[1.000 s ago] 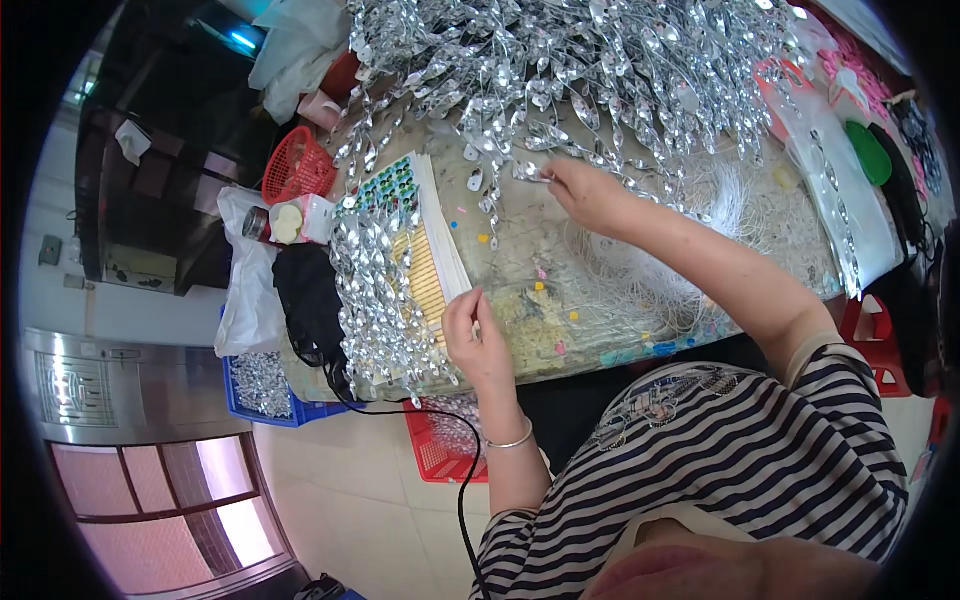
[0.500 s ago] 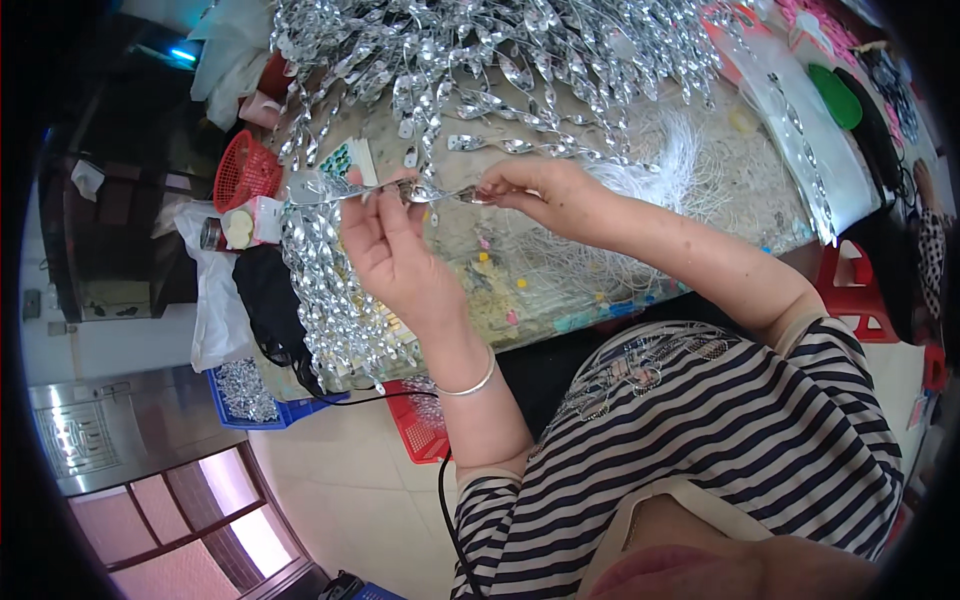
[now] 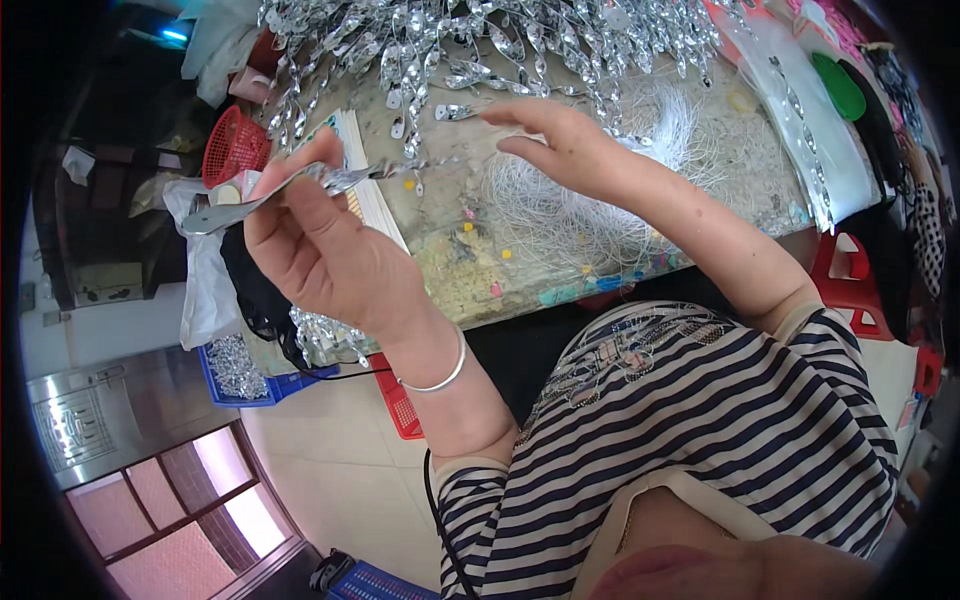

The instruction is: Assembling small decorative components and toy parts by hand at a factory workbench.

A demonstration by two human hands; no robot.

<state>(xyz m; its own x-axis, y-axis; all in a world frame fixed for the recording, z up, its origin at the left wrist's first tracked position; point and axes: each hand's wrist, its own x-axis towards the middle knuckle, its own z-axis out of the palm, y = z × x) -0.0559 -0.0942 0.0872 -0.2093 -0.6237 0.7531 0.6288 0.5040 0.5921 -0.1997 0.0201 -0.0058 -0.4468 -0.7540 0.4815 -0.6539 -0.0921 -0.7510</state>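
Your left hand [image 3: 345, 262] has moved left, away from your right hand [image 3: 565, 150], taking the silver strip [image 3: 235, 212] with it. Thumb and fingers pinch that strip above the table [image 3: 450, 265]. Your right hand's thumb and fingers are wide apart. White strings [image 3: 570, 205] lie under it. Past them sits a big silver heap [image 3: 450, 40]. The red basket [image 3: 235, 145] is at the left; I can't tell what's inside. Lower down, the blue basket [image 3: 240, 402] has silver bits [image 3: 233, 367] in it.
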